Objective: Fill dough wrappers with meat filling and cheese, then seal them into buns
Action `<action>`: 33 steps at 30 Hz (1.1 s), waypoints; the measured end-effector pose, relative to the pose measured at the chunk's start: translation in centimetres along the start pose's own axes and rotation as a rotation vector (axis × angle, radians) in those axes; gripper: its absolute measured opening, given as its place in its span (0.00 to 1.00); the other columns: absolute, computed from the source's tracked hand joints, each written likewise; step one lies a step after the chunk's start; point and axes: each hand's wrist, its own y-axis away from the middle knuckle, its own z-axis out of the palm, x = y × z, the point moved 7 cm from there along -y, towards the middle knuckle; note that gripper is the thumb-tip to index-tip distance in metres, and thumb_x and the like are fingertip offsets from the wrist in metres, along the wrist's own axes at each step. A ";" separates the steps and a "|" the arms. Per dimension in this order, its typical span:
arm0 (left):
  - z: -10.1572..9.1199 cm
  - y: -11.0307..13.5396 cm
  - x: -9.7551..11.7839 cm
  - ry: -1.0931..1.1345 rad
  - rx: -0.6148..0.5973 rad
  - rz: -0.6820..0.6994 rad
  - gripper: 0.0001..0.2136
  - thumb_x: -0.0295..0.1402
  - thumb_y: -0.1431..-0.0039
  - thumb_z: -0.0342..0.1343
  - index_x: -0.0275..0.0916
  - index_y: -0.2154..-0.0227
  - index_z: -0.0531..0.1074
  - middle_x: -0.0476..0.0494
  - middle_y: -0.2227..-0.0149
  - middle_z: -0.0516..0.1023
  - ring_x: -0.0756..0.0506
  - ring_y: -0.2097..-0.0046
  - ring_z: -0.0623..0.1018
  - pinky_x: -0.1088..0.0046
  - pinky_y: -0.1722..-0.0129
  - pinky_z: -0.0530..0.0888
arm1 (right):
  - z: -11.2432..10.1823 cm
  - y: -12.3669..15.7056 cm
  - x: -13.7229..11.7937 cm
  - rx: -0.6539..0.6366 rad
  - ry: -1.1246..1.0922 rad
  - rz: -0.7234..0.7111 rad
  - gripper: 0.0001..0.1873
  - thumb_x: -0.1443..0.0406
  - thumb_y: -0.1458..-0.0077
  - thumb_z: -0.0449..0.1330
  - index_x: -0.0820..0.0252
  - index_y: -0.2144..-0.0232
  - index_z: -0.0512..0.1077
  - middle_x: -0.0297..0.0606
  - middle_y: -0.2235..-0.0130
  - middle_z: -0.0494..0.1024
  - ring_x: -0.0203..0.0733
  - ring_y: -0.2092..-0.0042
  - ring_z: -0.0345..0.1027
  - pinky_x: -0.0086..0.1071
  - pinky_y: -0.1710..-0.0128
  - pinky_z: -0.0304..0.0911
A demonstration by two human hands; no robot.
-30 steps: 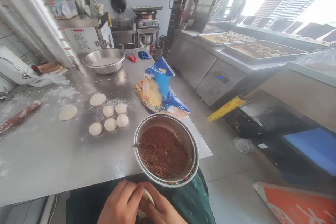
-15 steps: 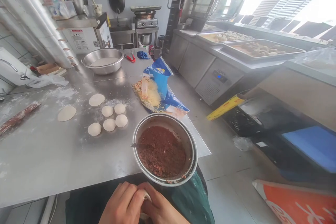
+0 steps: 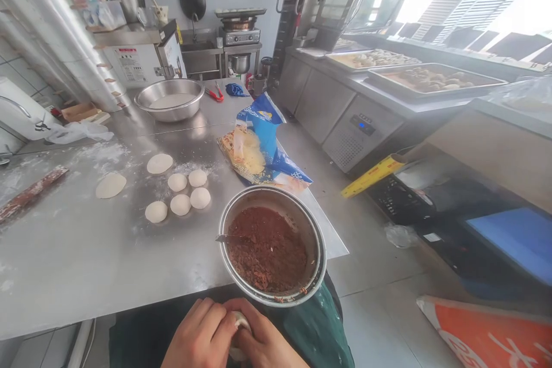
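Note:
Close together at the bottom of the view, my left hand [image 3: 199, 330] and my right hand [image 3: 263, 330] are closed around a piece of pale dough [image 3: 240, 322]. Fingers cover most of the dough, so its full shape is hidden. Just beyond my hands, a steel bowl [image 3: 318, 264] holds reddish-brown crumbly filling [image 3: 267, 250], with a thin metal utensil [image 3: 228, 238] lying over its left side. On the steel table [image 3: 107, 264], several small dough rounds [image 3: 180, 204] sit left of the bowl, with two flatter dough discs [image 3: 111, 186] behind and to their left.
A floured rolling pin [image 3: 32, 192] lies at the far left. Behind the bowl is an opened blue bag [image 3: 263, 146]. Further back stand a wide steel basin [image 3: 170, 100] and red-handled tongs [image 3: 215, 93]. Trays of food [image 3: 435, 80] rest on the right counter.
My fingers have shifted slightly around the dough, and a little more of it shows between them. The view has moved very slightly; the table items stay in place.

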 end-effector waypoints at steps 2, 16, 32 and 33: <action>0.1 0.1 -0.1 0.000 0.007 -0.006 0.09 0.20 0.37 0.54 0.37 0.59 0.75 0.46 0.68 0.75 0.45 0.69 0.75 0.66 0.70 0.76 | -0.3 0.1 0.0 -0.009 -0.003 -0.024 0.13 0.62 0.36 0.52 0.57 0.52 0.71 0.36 0.61 0.75 0.43 0.62 0.68 0.38 0.58 0.66; -1.0 0.3 -0.9 0.038 0.020 -0.037 0.12 0.23 0.33 0.52 0.34 0.49 0.74 0.42 0.64 0.78 0.46 0.66 0.77 0.68 0.66 0.78 | 1.7 -2.7 5.2 0.147 -0.504 0.118 0.45 0.24 0.50 0.49 0.57 0.64 0.74 0.32 0.77 0.71 0.40 0.78 0.65 0.33 0.80 0.60; -0.9 0.7 -0.8 0.013 0.016 -0.026 0.12 0.21 0.36 0.53 0.36 0.53 0.75 0.44 0.66 0.77 0.46 0.67 0.76 0.68 0.66 0.78 | 1.3 -1.6 2.8 0.100 -0.485 0.109 0.35 0.34 0.40 0.54 0.59 0.66 0.75 0.32 0.78 0.73 0.40 0.76 0.69 0.33 0.75 0.65; -0.8 0.7 -0.8 0.009 0.011 -0.011 0.14 0.21 0.36 0.51 0.34 0.51 0.75 0.43 0.65 0.77 0.46 0.67 0.77 0.68 0.66 0.78 | 1.3 -1.7 2.8 0.099 -0.490 0.104 0.36 0.34 0.40 0.52 0.60 0.65 0.76 0.33 0.78 0.74 0.41 0.76 0.70 0.34 0.75 0.65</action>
